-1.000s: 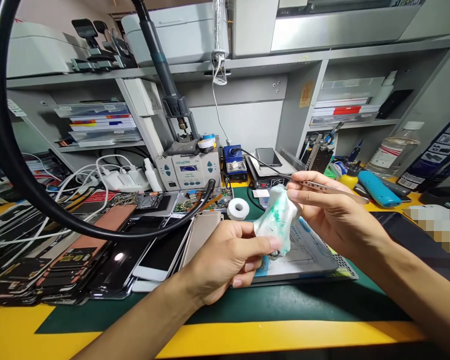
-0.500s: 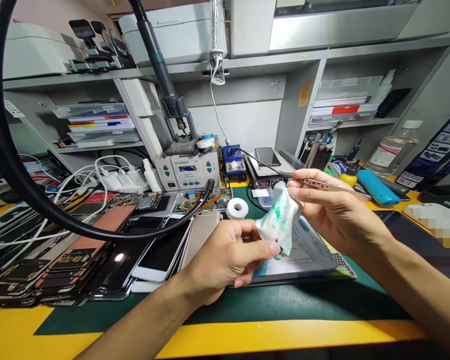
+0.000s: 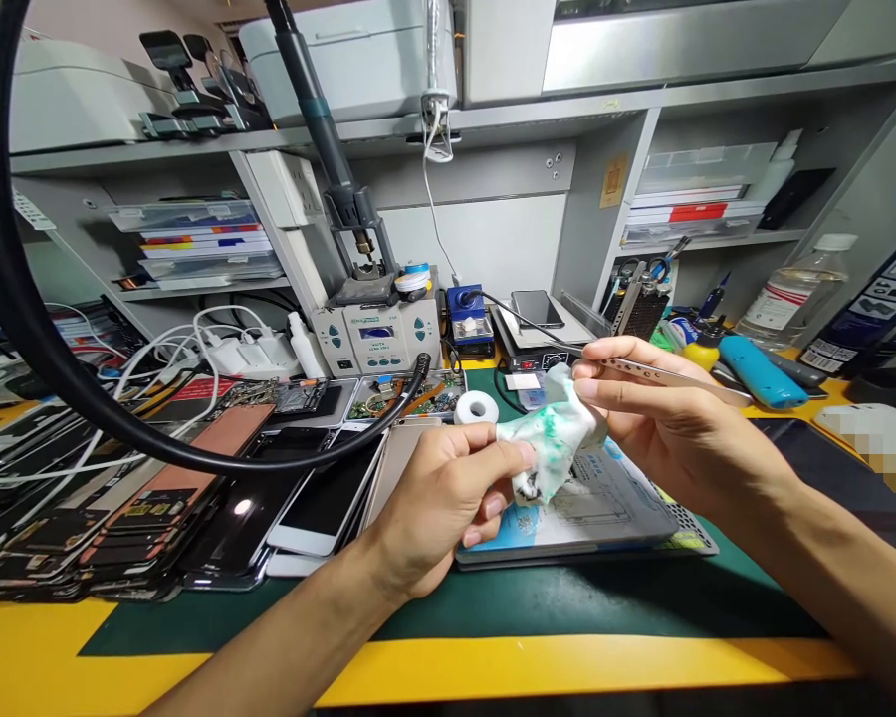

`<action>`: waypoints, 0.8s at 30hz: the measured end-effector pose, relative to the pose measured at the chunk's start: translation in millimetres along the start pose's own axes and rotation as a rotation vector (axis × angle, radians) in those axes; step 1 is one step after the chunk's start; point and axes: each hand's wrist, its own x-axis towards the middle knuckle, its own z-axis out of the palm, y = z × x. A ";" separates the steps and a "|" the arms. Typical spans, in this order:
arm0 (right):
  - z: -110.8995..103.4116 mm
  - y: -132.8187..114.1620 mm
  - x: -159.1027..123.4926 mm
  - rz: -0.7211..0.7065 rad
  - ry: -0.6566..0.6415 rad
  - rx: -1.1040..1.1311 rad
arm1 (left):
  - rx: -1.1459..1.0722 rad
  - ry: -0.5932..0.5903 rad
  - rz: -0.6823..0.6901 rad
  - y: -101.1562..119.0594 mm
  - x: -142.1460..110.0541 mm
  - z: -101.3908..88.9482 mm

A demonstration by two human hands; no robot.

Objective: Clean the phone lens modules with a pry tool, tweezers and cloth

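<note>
The grey shelf unit (image 3: 538, 125) spans the back of the yellow bench (image 3: 508, 677). Clear plastic boxes (image 3: 213, 269) sit in its left bay with coloured and white flat items; the contents are not legible. A further clear box (image 3: 706, 169) occupies the right bay above red and white items.

A green mat (image 3: 567, 609) covers the working area. Phones and phone parts (image 3: 156, 478) lie in rows at left. The control station (image 3: 377, 334) stands behind them. A flat grey stack (image 3: 612, 518) lies on the mat.

The bottle (image 3: 781, 304), white-capped and upright, contains clear liquid. A shallow tray (image 3: 455, 383) holds small circuit boards and orange strips.

The left hand (image 3: 455, 488) is closed, pinching the left side of a white cloth (image 3: 557, 438) between thumb and fingers. The right hand (image 3: 664, 408) is partly curled, its thumb and fingers closed on a metal tool (image 3: 687, 383); the fingertips meet the cloth's upper right.

The green-stained cloth is above the grey stack, between the hands. Its long axis slants from upper right to lower left. The tool lies nearly level, blunt end right and slightly lower; its tip is unclear. A white roll (image 3: 476, 407) lies just beyond the left hand.
</note>
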 end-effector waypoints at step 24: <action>-0.6 -7.0 -7.3 -0.183 -0.203 -0.119 | 0.112 0.044 0.158 -4.7 -3.4 -4.1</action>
